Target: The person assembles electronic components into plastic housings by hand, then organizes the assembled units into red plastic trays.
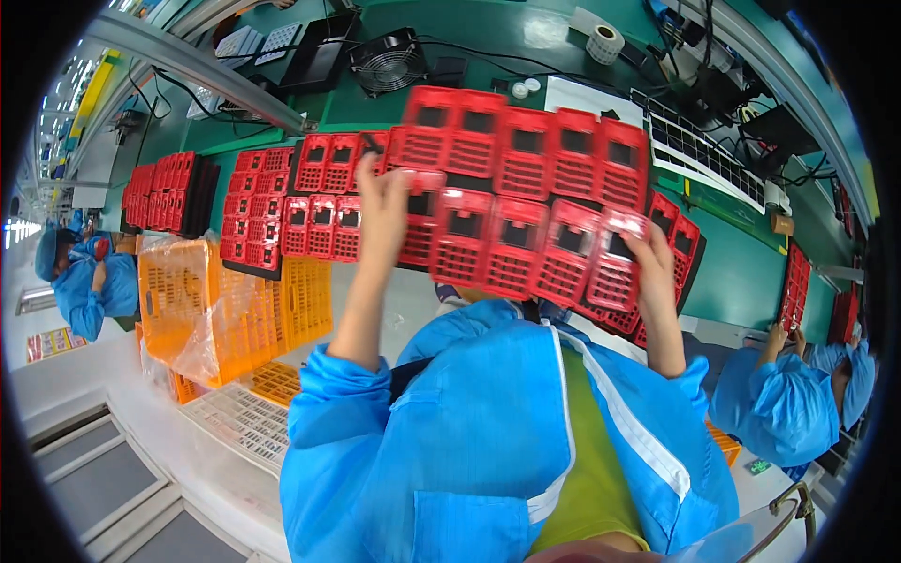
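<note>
In the head view, a double row of red handset housings [518,235] is held over the desk [737,286], gripped at its right end by the right hand [657,267], presumably for balance. Whether the left hand's [383,211] fingers grip the left end cannot be told.

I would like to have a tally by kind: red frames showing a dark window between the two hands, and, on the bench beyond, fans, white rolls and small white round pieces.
Red frames with a dark window, between the hands: 10
Fan: 1
White roll: 1
Small white round pieces: 2
Total: 14
</note>
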The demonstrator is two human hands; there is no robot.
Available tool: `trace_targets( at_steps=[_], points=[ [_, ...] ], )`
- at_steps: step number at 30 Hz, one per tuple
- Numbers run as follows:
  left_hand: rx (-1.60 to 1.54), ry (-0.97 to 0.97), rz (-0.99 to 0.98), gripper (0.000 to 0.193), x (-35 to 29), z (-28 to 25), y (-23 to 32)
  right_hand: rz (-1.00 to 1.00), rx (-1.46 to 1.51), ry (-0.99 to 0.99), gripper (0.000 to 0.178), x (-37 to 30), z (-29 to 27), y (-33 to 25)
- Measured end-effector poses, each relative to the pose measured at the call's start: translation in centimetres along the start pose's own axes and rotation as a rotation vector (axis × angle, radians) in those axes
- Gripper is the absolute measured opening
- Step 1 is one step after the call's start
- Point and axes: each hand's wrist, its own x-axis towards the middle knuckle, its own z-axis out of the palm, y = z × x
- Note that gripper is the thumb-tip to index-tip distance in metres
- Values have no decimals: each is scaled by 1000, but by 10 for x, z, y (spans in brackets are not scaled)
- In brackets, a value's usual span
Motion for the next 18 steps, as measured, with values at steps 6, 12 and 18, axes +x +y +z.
trace_targets(
  at_steps=[6,12,18],
  points=[
    [202,191,-21,58,45,-137,-40,73,-194,-306,43,37,135,50],
    [258,198,-139,60,76,-210,-143,208,-272,-348,55,44,215,141],
    [282,273,11,59,87,-222,-210,-397,-778,-251,49,44,171,65]
  ],
)
